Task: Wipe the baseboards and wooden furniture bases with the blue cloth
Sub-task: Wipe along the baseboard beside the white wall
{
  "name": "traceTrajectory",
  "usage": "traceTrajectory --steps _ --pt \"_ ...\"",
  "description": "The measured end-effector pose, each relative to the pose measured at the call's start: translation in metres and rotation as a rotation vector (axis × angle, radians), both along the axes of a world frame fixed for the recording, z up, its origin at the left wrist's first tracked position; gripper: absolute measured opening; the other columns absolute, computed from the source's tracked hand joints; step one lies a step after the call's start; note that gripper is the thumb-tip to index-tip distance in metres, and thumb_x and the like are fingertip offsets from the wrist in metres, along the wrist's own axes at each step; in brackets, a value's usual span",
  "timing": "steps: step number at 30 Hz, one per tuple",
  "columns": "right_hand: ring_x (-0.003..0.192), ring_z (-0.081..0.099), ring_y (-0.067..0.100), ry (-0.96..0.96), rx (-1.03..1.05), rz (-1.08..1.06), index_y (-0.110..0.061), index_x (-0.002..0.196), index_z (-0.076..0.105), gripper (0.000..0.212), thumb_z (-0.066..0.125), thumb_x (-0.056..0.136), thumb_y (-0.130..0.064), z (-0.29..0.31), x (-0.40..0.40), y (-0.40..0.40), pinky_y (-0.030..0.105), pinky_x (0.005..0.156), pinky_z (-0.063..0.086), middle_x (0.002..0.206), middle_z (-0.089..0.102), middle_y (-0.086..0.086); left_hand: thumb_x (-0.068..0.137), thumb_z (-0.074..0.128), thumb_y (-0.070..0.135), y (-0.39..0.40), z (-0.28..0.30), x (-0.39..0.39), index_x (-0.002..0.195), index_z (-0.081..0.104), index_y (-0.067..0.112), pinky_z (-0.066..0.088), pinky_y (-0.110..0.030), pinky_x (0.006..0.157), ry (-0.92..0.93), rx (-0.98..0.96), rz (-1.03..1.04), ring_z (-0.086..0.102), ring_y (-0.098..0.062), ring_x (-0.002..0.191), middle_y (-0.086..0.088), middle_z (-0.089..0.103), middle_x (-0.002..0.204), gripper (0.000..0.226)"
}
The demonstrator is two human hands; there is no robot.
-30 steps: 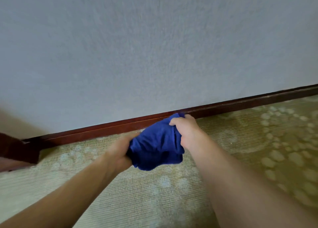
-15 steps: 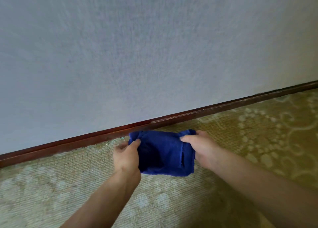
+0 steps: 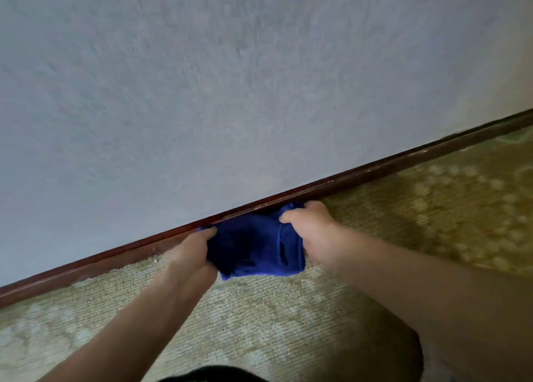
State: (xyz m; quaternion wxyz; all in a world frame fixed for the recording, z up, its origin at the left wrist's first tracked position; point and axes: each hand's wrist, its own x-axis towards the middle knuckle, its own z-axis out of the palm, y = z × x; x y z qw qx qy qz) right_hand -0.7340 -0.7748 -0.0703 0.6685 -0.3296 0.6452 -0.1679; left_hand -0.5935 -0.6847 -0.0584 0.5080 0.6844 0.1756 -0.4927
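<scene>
Blue cloth: deep blue, bunched and folded, a seam down its right side, top edge pressed against the dark red-brown baseboard. Left hand and right hand each have fingers curled tight on a side of it. Patterned beige carpet lies bare to either side; grey wall above.

Pale grey textured wall fills the upper view; patterned beige-green carpet spreads below it, and something dark sits at the bottom edge.
</scene>
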Motion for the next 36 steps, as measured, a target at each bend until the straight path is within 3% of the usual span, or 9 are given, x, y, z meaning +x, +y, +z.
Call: traceTrajectory --steps 3,9,12,15,17,21,27,34,36 --pt "0.094 0.069 0.037 0.059 -0.074 -0.049 0.008 0.102 0.065 0.038 0.072 0.066 0.002 0.004 -0.041 -0.049 0.049 0.089 0.056 0.101 0.069 0.024 0.098 0.052 0.006 -0.02 -0.01 -0.027 0.098 0.062 0.003 0.058 -0.033 0.05 -0.011 -0.044 -0.084 0.065 -0.031 0.08 -0.021 0.064 0.118 0.011" --pt "0.095 0.066 0.03 0.028 -0.012 -0.11 -0.003 0.108 0.062 0.03 0.07 0.079 -0.007 0.005 0.001 -0.004 0.035 0.083 0.052 0.099 0.067 0.013 0.094 0.058 0.0 0.015 0.004 -0.015 0.102 0.063 -0.003 0.049 -0.027 0.04 -0.363 -0.041 0.081 0.062 -0.028 0.066 -0.014 0.065 0.083 0.01" --pt "0.1 0.065 0.03 -0.062 0.098 -0.187 -0.006 0.114 0.059 0.033 0.066 0.082 -0.009 0.007 0.029 0.021 0.035 0.084 0.051 0.109 0.066 0.013 0.094 0.062 0.007 0.031 0.02 -0.013 0.081 0.069 0.014 0.049 -0.025 0.047 -0.524 -0.033 0.097 0.062 -0.025 0.07 -0.01 0.067 0.083 0.017" --pt "0.087 0.064 0.025 -0.043 0.042 -0.152 -0.006 0.105 0.061 0.024 0.067 0.082 -0.006 0.011 0.006 0.006 0.029 0.074 0.051 0.092 0.066 0.008 0.094 0.065 0.012 0.027 0.022 -0.032 0.07 0.076 0.021 0.041 -0.032 0.058 -0.578 -0.105 -0.074 0.057 -0.025 0.071 -0.01 0.067 0.079 0.027" --pt "0.076 0.061 0.021 -0.025 -0.036 -0.138 -0.007 0.097 0.061 0.016 0.068 0.083 -0.004 0.019 -0.016 -0.007 0.024 0.064 0.047 0.078 0.061 0.003 0.093 0.066 0.013 0.016 0.019 -0.046 0.076 0.075 0.021 0.047 -0.032 0.061 -0.613 -0.128 -0.18 0.06 -0.022 0.073 -0.005 0.07 0.077 0.021" --pt "0.089 0.065 0.027 0.031 -0.125 -0.147 -0.009 0.094 0.06 0.017 0.07 0.082 -0.003 0.032 -0.046 -0.028 0.038 0.088 0.053 0.087 0.065 0.009 0.093 0.066 0.015 -0.002 0.015 -0.066 0.104 0.076 0.014 0.059 -0.046 0.089 -0.662 -0.11 -0.37 0.072 -0.023 0.099 -0.002 0.077 0.096 0.015" --pt "0.103 0.068 0.033 -0.126 0.025 0.0 -0.001 0.109 0.061 0.029 0.07 0.081 -0.002 0.04 -0.033 -0.003 0.047 0.098 0.052 0.112 0.069 0.02 0.095 0.061 0.014 0.021 0.027 -0.036 0.119 0.071 0.013 0.056 -0.048 0.094 -0.734 -0.024 -0.432 0.071 -0.024 0.102 -0.003 0.076 0.107 0.026" --pt "0.095 0.067 0.028 -0.006 -0.056 -0.059 -0.005 0.101 0.06 0.025 0.07 0.079 -0.002 0.033 -0.056 -0.027 0.04 0.093 0.053 0.098 0.067 0.012 0.086 0.056 0.039 -0.011 0.028 -0.067 0.124 0.066 0.014 0.055 -0.049 0.091 -0.758 -0.05 -0.817 0.067 -0.03 0.107 -0.011 0.071 0.113 0.046" --pt "0.091 0.066 0.026 0.001 -0.078 -0.069 -0.007 0.099 0.061 0.023 0.071 0.079 -0.003 0.035 -0.067 -0.035 0.038 0.089 0.053 0.093 0.067 0.009 0.09 0.06 0.031 -0.012 0.03 -0.069 0.115 0.068 0.013 0.056 -0.049 0.082 -0.729 -0.057 -0.823 0.068 -0.031 0.101 -0.013 0.073 0.105 0.032"
